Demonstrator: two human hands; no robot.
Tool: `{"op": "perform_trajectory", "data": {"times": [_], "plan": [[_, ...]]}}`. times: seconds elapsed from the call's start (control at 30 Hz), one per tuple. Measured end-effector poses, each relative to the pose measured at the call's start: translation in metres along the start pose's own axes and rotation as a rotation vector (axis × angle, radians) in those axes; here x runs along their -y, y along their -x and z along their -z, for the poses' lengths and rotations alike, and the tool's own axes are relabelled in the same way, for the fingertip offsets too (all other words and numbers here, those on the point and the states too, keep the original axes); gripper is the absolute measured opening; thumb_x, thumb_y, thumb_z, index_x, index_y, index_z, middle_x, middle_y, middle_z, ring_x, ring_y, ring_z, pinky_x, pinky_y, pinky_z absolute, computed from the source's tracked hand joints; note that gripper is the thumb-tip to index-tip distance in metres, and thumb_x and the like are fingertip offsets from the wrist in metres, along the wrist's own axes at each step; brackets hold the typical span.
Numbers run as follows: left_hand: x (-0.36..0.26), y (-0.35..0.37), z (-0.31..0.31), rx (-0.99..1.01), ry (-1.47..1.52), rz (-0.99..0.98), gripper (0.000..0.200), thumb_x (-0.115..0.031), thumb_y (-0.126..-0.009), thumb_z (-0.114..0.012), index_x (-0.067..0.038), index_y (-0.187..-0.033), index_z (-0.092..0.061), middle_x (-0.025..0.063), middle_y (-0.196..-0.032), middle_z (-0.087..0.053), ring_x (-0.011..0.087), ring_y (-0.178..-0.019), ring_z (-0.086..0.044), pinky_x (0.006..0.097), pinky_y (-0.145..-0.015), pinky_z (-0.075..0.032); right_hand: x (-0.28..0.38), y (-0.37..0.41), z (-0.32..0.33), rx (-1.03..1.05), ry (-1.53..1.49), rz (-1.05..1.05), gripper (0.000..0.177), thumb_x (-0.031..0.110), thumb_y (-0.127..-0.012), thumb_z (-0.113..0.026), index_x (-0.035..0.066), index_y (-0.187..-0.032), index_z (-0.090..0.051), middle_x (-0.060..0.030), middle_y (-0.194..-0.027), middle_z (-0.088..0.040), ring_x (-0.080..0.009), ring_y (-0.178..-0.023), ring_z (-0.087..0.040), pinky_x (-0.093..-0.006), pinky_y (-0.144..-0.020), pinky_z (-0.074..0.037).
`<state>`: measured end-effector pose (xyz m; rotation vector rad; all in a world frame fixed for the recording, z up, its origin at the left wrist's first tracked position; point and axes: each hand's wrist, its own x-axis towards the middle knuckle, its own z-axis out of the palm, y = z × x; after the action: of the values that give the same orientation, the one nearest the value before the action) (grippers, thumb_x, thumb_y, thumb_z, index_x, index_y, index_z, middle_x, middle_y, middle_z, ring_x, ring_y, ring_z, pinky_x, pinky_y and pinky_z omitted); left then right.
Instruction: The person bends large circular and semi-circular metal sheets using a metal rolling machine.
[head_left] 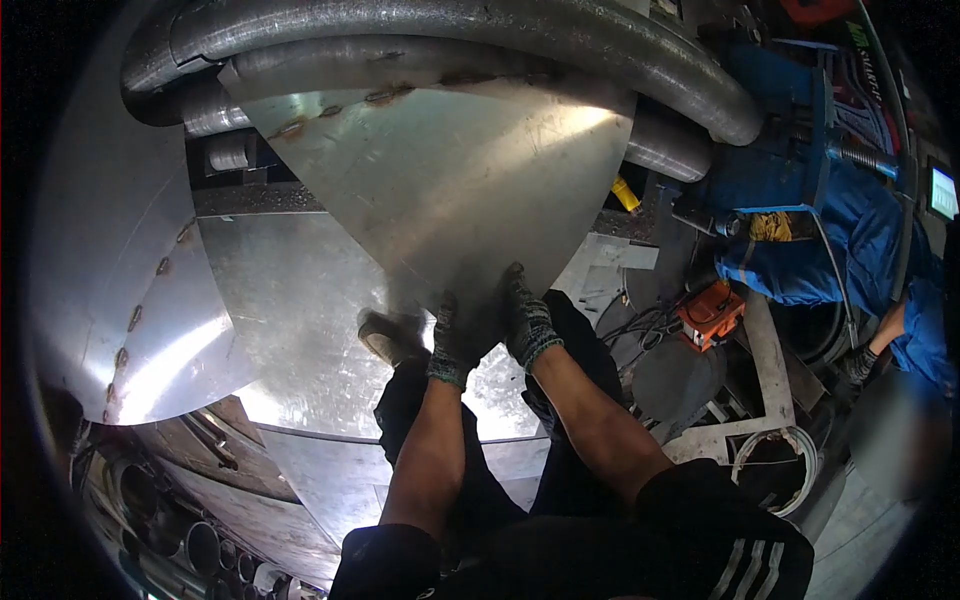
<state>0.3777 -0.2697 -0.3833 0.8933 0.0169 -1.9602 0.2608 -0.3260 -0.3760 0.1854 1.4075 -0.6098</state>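
A large fan-shaped steel sheet (440,190) hangs tip down from a curved steel pipe (480,30), tack welds showing along its top edge. My left hand (452,340), in a dark knit glove, grips the narrow lower tip of the sheet. Beside it, my gloved right hand (525,320) lies flat against the same tip, fingers pointing up. Below my hands I see my dark trousers and one shoe (385,340) standing on a flat steel plate (290,300).
A rounded steel shell (120,280) with tack welds rises at the left. Pipe ends (200,545) are stacked at the lower left. An orange tool (710,312), cables and a blue machine (780,130) lie to the right, where another person in blue (880,290) crouches.
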Motion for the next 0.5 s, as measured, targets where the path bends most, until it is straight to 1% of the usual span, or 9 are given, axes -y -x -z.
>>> {"op": "perform_trajectory", "data": {"times": [0.03,0.1,0.23,0.3,0.37,0.4,0.47,0.5], "plan": [[0.010,-0.002,0.012,0.017,0.473,0.054,0.088,-0.062,-0.087,-0.046,-0.004,-0.149,-0.023,0.0136,-0.153,-0.028,0.0278,-0.139,-0.027,0.0420,-0.117,-0.015,0.001,0.000,-0.001,-0.002,0.013,0.004,0.079,0.062,-0.090,-0.047,0.005,-0.143,-0.035,-0.0126,-0.143,-0.043,-0.0279,-0.128,-0.043,-0.0390,-0.108,-0.032],[0.014,0.002,0.025,0.027,0.938,0.109,0.068,-0.052,-0.098,-0.036,-0.009,-0.150,-0.023,0.0106,-0.152,-0.031,0.0258,-0.138,-0.029,0.0421,-0.117,-0.015,0.001,0.000,-0.003,-0.014,0.038,0.019,0.079,0.061,-0.090,-0.048,0.005,-0.143,-0.035,-0.0129,-0.143,-0.044,-0.0279,-0.128,-0.043,-0.0384,-0.107,-0.032],[0.013,-0.002,0.026,-0.020,0.736,0.154,0.100,-0.072,-0.081,-0.047,-0.002,-0.149,-0.023,0.0151,-0.153,-0.027,0.0292,-0.140,-0.026,0.0419,-0.117,-0.015,0.002,0.001,-0.005,-0.039,0.110,0.047,0.079,0.059,-0.090,-0.050,0.003,-0.143,-0.035,-0.0135,-0.143,-0.044,-0.0278,-0.127,-0.044,-0.0371,-0.107,-0.033],[0.013,-0.003,0.021,-0.026,0.688,0.169,0.108,-0.077,-0.077,-0.049,-0.001,-0.149,-0.023,0.0162,-0.153,-0.026,0.0300,-0.140,-0.025,0.0418,-0.117,-0.014,0.001,0.001,-0.005,-0.058,0.154,0.063,0.078,0.058,-0.090,-0.051,0.003,-0.143,-0.034,-0.0139,-0.142,-0.044,-0.0277,-0.127,-0.044,-0.0364,-0.106,-0.033],[0.007,0.001,0.013,-0.048,0.662,0.116,0.102,-0.075,-0.080,-0.045,-0.004,-0.149,-0.024,0.0149,-0.153,-0.027,0.0302,-0.139,-0.026,0.0420,-0.117,-0.014,0.000,0.002,-0.006,-0.081,0.212,0.085,0.078,0.057,-0.091,-0.052,0.002,-0.143,-0.034,-0.0142,-0.142,-0.044,-0.0277,-0.127,-0.045,-0.0358,-0.106,-0.034],[0.003,0.000,0.009,-0.049,0.663,0.122,0.102,-0.075,-0.080,-0.045,-0.004,-0.149,-0.024,0.0149,-0.153,-0.027,0.0302,-0.139,-0.026,0.0420,-0.117,-0.014,0.001,0.002,-0.006,-0.096,0.256,0.100,0.078,0.057,-0.091,-0.052,0.002,-0.143,-0.034,-0.0144,-0.142,-0.045,-0.0276,-0.127,-0.045,-0.0355,-0.106,-0.034],[0.000,-0.002,0.003,-0.024,0.480,0.040,0.091,-0.070,-0.085,-0.045,-0.009,-0.149,-0.026,0.0134,-0.153,-0.028,0.0291,-0.138,-0.027,0.0428,-0.117,-0.015,0.001,0.000,-0.006,-0.135,0.379,0.140,0.078,0.056,-0.091,-0.053,0.001,-0.143,-0.034,-0.0147,-0.142,-0.045,-0.0276,-0.126,-0.045,-0.0348,-0.105,-0.034],[-0.004,-0.001,0.001,-0.012,0.481,0.055,0.091,-0.070,-0.085,-0.045,-0.009,-0.149,-0.026,0.0134,-0.153,-0.028,0.0291,-0.138,-0.027,0.0428,-0.117,-0.015,0.002,-0.001,-0.008,-0.160,0.443,0.165,0.078,0.055,-0.091,-0.053,0.001,-0.143,-0.034,-0.0148,-0.142,-0.045,-0.0276,-0.126,-0.045,-0.0345,-0.105,-0.035]]}}
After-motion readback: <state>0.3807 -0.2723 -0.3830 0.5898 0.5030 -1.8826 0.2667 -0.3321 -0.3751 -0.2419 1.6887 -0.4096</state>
